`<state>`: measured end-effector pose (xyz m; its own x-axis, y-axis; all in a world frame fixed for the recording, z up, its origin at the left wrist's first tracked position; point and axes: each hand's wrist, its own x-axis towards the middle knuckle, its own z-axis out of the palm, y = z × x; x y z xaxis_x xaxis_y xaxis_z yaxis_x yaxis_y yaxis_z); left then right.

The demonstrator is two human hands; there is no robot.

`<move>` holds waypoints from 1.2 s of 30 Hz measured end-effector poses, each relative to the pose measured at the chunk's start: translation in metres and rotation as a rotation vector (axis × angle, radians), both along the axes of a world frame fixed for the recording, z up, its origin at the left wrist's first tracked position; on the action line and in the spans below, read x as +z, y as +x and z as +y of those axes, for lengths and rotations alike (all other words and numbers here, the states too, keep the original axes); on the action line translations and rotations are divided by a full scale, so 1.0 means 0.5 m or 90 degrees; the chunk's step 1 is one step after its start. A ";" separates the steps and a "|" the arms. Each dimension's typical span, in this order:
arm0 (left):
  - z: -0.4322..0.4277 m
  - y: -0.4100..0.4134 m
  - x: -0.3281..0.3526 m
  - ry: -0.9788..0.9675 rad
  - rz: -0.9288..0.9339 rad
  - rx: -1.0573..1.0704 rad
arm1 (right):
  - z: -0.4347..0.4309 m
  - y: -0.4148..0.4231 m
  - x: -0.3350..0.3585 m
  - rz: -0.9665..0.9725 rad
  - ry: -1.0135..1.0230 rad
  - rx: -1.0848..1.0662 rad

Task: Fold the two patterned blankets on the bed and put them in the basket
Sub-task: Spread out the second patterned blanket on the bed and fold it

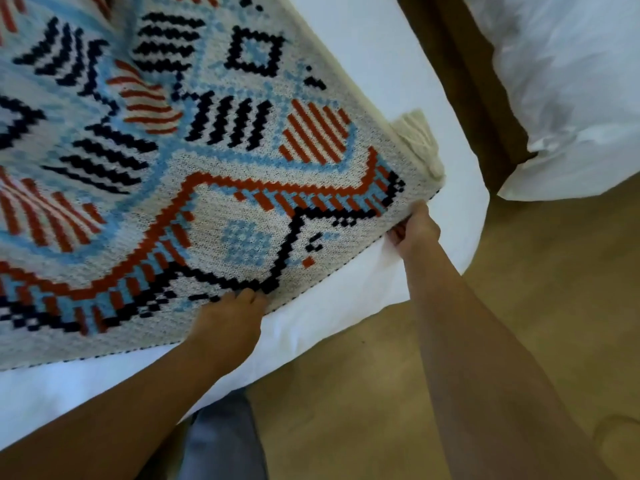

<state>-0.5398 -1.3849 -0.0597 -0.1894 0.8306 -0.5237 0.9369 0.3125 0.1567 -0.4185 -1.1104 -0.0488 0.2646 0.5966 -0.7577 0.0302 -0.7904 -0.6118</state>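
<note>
Head view is showing the blanket (194,161) lying spread on the bed (346,306). Left hand (228,320) and right hand (414,232) are both gripping its near edge. Folding is only starting; no basket is showing.

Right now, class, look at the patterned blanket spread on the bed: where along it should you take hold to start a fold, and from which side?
Take the blanket along its near edge, coming from the foot of the bed. That edge lies flat and free on the white sheet. The left hand has its grip mid-edge, the right hand at the corner, below the tassel.
</note>
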 end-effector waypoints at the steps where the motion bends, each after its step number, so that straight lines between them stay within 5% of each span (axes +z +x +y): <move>1: -0.002 0.000 0.000 -0.004 -0.008 0.009 | -0.010 -0.006 0.000 -0.003 0.006 0.018; 11: -0.133 -0.118 0.026 -0.031 0.011 0.073 | -0.300 -0.156 -0.014 -0.011 -0.062 0.150; 21: -0.526 -0.350 0.040 -0.012 0.155 0.189 | -0.727 -0.379 0.015 0.083 -0.106 0.138; 36: -0.992 -0.729 0.006 -0.035 0.304 0.338 | -1.249 -0.781 0.000 0.158 -0.132 0.380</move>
<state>-0.9041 -1.8807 -0.0565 -0.7797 0.5378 -0.3208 0.6187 0.7407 -0.2620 -0.8090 -1.7351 -0.0488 -0.2624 0.4220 -0.8678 0.3761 -0.7835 -0.4946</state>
